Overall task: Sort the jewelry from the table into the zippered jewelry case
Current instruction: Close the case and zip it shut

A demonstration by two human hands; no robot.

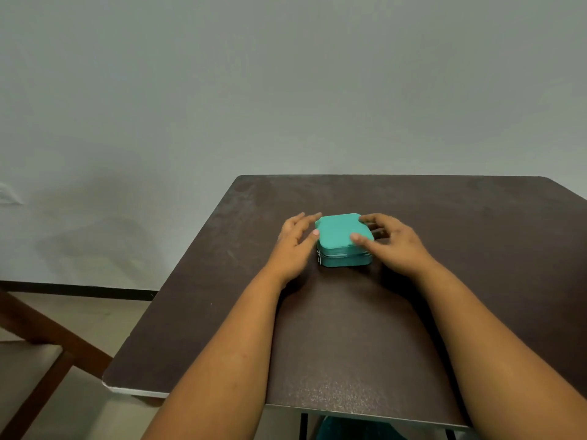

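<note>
A small teal zippered jewelry case (pixel 341 238) lies closed on the dark brown table (pixel 349 328), its zip pull hanging at the front left corner. My left hand (pixel 293 246) is at the case's left side, fingers spread, thumb touching the lid's edge. My right hand (pixel 392 242) is at the right side, thumb resting on the lid and fingers curled round the far right corner. No loose jewelry shows on the table.
A plain grey wall stands behind the table. At the lower left is a wooden chair (pixel 38 354) beside the table's left edge. Something teal (pixel 355 428) lies under the table's near edge.
</note>
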